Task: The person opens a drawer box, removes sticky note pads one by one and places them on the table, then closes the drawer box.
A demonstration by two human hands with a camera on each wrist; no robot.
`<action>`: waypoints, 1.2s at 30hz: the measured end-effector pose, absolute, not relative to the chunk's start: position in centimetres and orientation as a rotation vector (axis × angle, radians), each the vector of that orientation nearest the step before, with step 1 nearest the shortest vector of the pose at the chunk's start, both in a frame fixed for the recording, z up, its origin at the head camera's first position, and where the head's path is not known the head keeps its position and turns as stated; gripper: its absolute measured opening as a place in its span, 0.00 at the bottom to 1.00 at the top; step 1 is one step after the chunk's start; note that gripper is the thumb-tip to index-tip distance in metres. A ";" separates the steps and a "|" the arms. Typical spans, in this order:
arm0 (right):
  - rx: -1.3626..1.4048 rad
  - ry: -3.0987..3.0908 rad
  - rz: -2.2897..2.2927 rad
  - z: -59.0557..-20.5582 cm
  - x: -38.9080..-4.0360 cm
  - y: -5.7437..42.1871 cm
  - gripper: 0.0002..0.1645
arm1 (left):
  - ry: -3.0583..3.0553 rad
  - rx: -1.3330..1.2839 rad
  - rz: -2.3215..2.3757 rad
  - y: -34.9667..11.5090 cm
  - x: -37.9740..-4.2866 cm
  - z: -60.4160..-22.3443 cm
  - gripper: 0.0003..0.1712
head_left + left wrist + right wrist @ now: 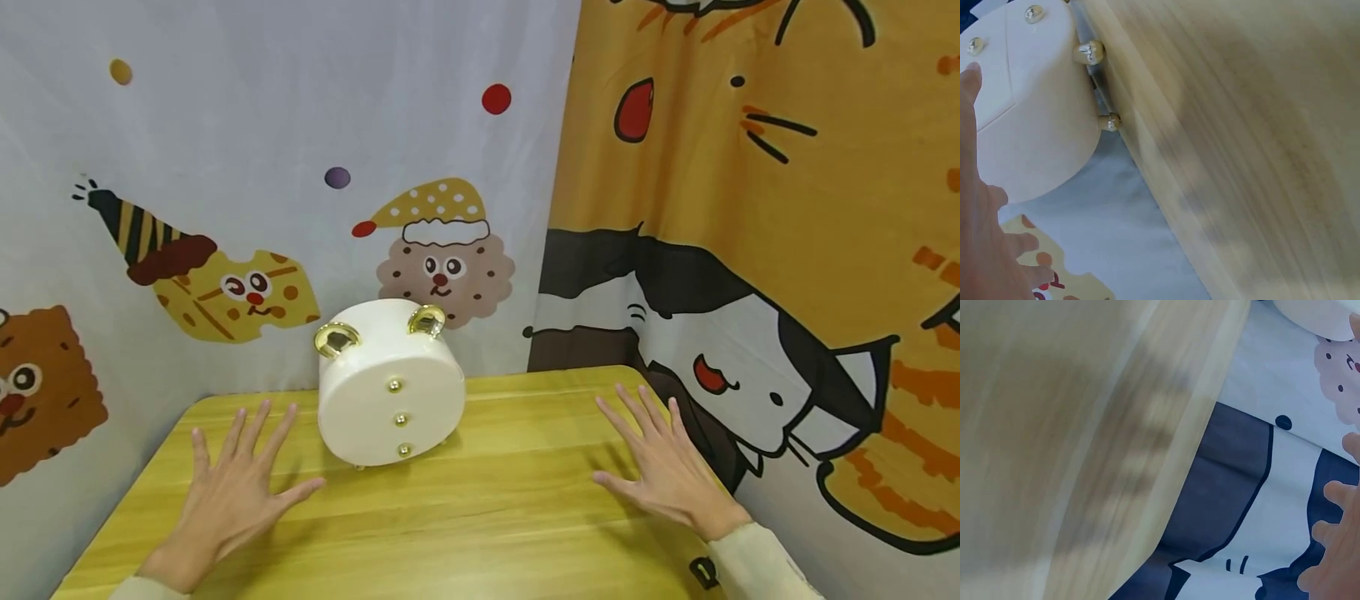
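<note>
A white rounded box [363, 417] with two gold ear-shaped rings on top and several gold knobs stands on the table toward its back edge. My left hand [232, 492] is spread palm down over the table, left of the box and apart from it. On the right side my right hand [667, 471] hovers with fingers straight and apart, well away from the box. Neither hand holds anything. In the left wrist view the box [1041, 125] shows its small gold feet [1090, 52]. The right wrist view has only fingertips [1335, 494] at its edge.
The wood-grain table [510, 517] has rounded back corners. Behind it hangs a pale curtain [247, 108] printed with cartoon food, and at right an orange one [825, 183] with cats. A small black mark [703, 572] lies near the right sleeve.
</note>
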State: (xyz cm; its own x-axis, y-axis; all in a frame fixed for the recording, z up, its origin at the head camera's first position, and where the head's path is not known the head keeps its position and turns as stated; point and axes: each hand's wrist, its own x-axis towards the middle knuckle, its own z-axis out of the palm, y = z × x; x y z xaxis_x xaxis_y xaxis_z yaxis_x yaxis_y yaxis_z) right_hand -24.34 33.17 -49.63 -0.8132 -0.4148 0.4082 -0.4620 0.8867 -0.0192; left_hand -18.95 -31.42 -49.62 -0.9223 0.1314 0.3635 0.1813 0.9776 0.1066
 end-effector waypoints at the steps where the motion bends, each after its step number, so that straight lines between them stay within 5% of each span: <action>1: 0.647 -2.656 0.165 -49.5 -24.4 33.1 0.67 | -2.758 -0.225 -0.201 -31.4 -19.0 -49.5 0.71; 36: 0.693 -2.610 0.207 -47.0 -24.3 30.0 0.61 | -2.492 -0.346 -0.344 -28.3 -20.0 -45.1 0.65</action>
